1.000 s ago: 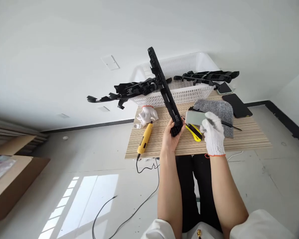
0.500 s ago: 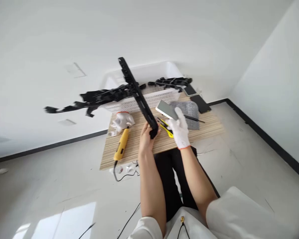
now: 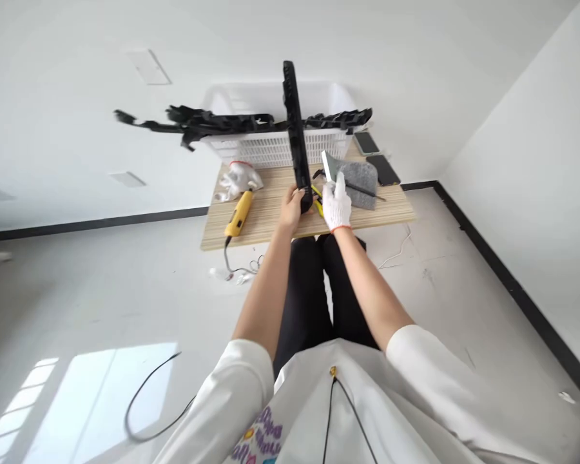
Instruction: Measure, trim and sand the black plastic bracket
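Note:
My bare left hand (image 3: pixel 290 207) is closed around the near end of a long black plastic frame (image 3: pixel 297 138). The frame's bar points away from me, and jagged black arms stretch out to both sides in front of the basket. In a white knit glove, my right hand (image 3: pixel 337 206) grips a flat rectangular block (image 3: pixel 331 165) with a grey-green face and white edge, tilted up; its exact kind is unclear. Between the hands lies a yellow-and-black cutter-like tool (image 3: pixel 318 201), partly hidden. A folded grey cloth (image 3: pixel 365 180) with a thin dark rod (image 3: pixel 362 189) across it lies beyond my right hand.
The white plastic basket (image 3: pixel 251 151) stands at the back of the wooden table (image 3: pixel 265 222). On the left lie a white glove (image 3: pixel 239 180) and a corded yellow tool (image 3: pixel 239 214). Two dark phone-like slabs (image 3: pixel 366 143) (image 3: pixel 383 169) are at the right. Cables trail on the floor.
The view has tipped downward. The black frame's bar has swung from leaning left to nearly upright in the picture. The block in my right hand has turned more edge-on.

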Motion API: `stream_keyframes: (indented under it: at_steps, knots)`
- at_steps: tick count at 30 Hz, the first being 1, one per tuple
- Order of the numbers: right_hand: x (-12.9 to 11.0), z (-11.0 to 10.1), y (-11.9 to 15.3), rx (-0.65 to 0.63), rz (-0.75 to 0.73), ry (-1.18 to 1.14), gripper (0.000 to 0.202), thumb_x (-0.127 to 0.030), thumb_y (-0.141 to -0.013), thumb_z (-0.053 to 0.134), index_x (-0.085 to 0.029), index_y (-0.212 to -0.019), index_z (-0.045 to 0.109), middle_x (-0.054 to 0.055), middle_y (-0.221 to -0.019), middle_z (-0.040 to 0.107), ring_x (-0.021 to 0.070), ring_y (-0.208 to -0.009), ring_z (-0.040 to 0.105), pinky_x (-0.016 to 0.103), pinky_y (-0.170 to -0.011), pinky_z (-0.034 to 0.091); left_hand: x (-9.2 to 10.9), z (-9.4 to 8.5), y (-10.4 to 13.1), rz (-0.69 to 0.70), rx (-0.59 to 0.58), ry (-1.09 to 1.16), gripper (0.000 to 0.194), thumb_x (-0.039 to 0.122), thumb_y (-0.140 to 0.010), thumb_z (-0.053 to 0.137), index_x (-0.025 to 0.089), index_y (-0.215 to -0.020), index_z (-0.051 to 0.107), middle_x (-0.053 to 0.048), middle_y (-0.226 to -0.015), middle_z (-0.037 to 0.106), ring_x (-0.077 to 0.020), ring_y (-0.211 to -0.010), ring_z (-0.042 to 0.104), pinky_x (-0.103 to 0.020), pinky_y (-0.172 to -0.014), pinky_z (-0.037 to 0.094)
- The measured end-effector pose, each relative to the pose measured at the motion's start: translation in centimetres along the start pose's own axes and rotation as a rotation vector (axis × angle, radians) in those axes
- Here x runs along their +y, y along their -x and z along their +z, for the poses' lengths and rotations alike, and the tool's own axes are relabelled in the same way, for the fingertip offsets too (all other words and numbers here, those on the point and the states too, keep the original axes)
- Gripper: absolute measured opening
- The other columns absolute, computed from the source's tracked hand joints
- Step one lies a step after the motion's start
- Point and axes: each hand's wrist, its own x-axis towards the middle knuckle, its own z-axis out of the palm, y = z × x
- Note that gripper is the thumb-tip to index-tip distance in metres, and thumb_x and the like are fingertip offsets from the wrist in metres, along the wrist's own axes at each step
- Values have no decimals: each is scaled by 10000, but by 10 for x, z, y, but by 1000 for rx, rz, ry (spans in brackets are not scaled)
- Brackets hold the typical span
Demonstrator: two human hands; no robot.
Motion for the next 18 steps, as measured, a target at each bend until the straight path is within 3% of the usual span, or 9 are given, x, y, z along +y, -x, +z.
stream_keyframes:
  at_steps: [3, 5, 7, 9, 13, 16, 18]
  knots:
    - [2, 4, -4, 17, 72, 32, 537, -282, -977, 530, -131, -1492, 556, 152, -1468, 575, 372, -1421, 509, 535, -1199, 345, 0, -3, 4, 24, -17, -12, 139, 171, -944, 596, 206, -1076, 626, -59, -981, 751, -190, -910, 757, -191, -553, 489]
    - [3, 1, -2, 35, 60, 76, 602, -285, -992, 438, -67, -1552, 467, 166, -1417, 598, 291, -1344, 580, 435, -1165, 362, 1, -2, 11, -1, -29, -9, 143, 177, -960, 591, 206, -1096, 624, -59, -1000, 752, -183, -941, 755, -195, -601, 505]
    - [2, -7, 1, 69, 29, 82, 652, -302, -978, 458, -106, -1598, 409, 154, -1457, 590, 237, -1304, 609, 377, -1152, 381, 2, 0, 18, -50, -23, 1, 157, 199, -960, 604, 209, -1117, 617, -56, -1022, 750, -177, -958, 755, -209, -655, 527]
    - [0, -16, 4, 103, 35, 49, 690, -299, -939, 563, -206, -1605, 407, 125, -1507, 583, 252, -1315, 605, 414, -1162, 407, 3, 3, 22, -86, -21, 8, 198, 237, -937, 647, 209, -1127, 600, -61, -1041, 746, -181, -947, 758, -232, -678, 541]
    - [-9, -20, 7, 75, 120, -131, 557, -307, -861, 650, -225, -1409, 599, 91, -1467, 622, 237, -1339, 581, 418, -1209, 379, 10, 4, 19, -113, -60, 2, 297, 286, -880, 715, 209, -1129, 573, -76, -1081, 742, -201, -950, 766, -229, -631, 525]
    - [-11, -11, 9, 109, 166, -204, 423, -445, -890, 621, -209, -1241, 620, 85, -1223, 717, 184, -1071, 683, 340, -950, 566, 13, -6, 13, -130, -89, 5, 393, 294, -854, 729, 213, -1199, 559, -88, -1088, 751, -235, -973, 772, -230, -593, 525]
    - [-9, -7, 10, 152, 235, -267, 432, -533, -913, 568, -212, -1202, 559, 55, -1066, 709, 146, -876, 695, 275, -726, 580, 12, -14, 13, -110, -138, 8, 470, 334, -843, 743, 221, -1252, 541, -92, -1098, 757, -256, -955, 777, -233, -554, 526]
